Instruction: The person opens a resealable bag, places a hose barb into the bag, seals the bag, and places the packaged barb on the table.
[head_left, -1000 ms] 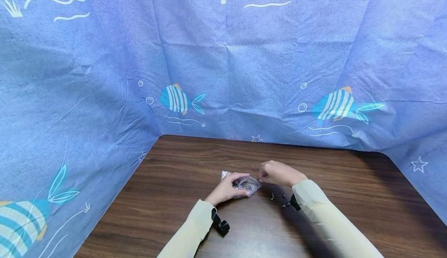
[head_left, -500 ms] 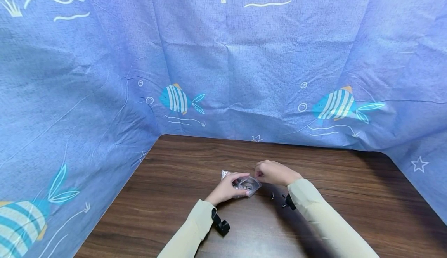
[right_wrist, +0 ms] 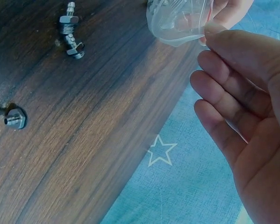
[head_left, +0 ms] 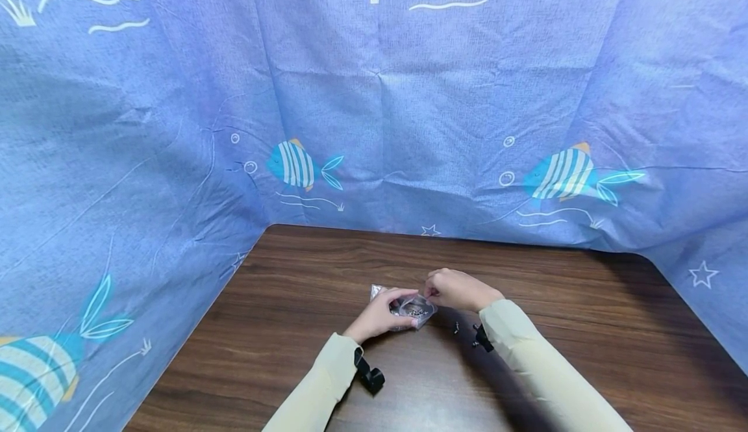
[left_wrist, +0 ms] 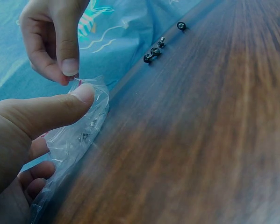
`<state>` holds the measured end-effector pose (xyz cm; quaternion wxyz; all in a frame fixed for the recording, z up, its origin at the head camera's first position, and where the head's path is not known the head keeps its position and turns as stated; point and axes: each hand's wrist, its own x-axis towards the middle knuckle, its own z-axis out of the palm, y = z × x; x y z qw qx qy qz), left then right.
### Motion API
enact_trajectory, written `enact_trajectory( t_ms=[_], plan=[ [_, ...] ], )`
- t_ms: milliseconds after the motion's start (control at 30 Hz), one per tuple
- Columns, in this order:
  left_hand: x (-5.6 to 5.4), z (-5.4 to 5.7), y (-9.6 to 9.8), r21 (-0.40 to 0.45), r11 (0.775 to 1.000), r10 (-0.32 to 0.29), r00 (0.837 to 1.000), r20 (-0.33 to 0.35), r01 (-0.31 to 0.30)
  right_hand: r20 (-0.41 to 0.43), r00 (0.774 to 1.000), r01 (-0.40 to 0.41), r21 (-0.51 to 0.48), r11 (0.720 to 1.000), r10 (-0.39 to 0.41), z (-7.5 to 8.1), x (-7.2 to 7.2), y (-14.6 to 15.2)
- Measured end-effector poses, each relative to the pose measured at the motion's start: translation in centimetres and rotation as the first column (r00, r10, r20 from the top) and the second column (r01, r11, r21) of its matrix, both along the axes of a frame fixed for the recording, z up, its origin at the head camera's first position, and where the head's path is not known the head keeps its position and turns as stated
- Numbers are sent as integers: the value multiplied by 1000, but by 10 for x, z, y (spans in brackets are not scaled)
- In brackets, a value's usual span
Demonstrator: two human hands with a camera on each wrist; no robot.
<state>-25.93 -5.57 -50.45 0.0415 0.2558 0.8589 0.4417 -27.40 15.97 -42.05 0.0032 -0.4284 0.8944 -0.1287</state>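
Observation:
A small clear plastic zip bag (head_left: 418, 314) with little metal pieces inside lies tilted over the table. My left hand (head_left: 381, 315) grips it from the left, thumb on the near side and fingers on the far side, its mouth spread. In the left wrist view the left thumb presses on the bag (left_wrist: 86, 119) near its top. My right hand (head_left: 458, 289) pinches the bag's upper edge between thumb and index finger. In the right wrist view the right hand's (right_wrist: 252, 93) other fingers curl loosely below the rim, with nothing in them.
Several small metal barbed hose fittings (right_wrist: 68, 24) lie on the brown wooden table (head_left: 327, 276) to the right of the bag, below the right wrist. A single fitting (right_wrist: 16, 118) lies apart from them. A blue fish-print cloth (head_left: 380, 127) hangs behind the table.
My right hand has moved slightly left, from beside the bag onto its upper edge. The left hand has kept its grip in place.

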Motion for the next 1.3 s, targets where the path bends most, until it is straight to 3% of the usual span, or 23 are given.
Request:
enact_trajectory(
  t_ms=[1300],
  plan=[
    [0,-1,0,14,1000,3,1000,6,-3,173,978,113,33,993,-117,-14,19,58]
  ],
)
